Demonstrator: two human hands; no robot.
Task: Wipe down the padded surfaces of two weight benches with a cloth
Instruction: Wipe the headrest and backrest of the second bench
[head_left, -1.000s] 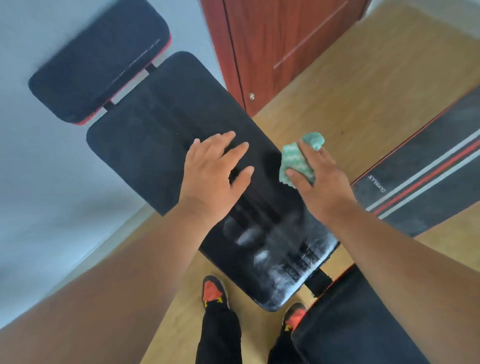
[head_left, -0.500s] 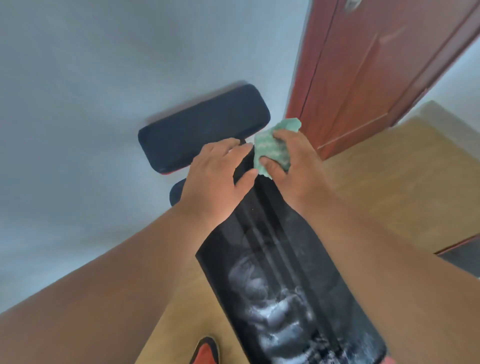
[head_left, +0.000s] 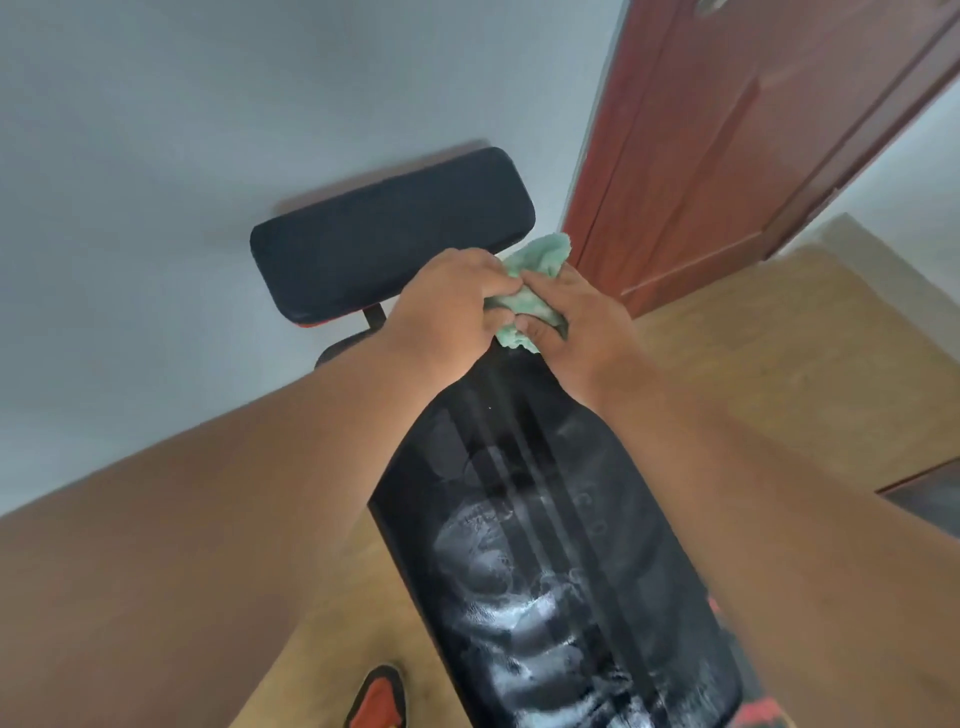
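Observation:
A long black bench pad runs from the bottom of the view toward the wall, streaked with whitish wet smears near me. Beyond it sits a shorter black head pad on a thin post. A green cloth is bunched above the far end of the long pad. My left hand and my right hand both grip the cloth, knuckles close together, fingers curled into its folds.
A grey wall stands right behind the head pad. A reddish-brown door is at the upper right. Wooden floor lies to the right, with a dark edge of another bench at the right border. My red shoe shows below.
My left hand has lifted off the pad and closed on the cloth beside my right hand. Both hands have moved toward the far end, and the view has tilted up toward the wall.

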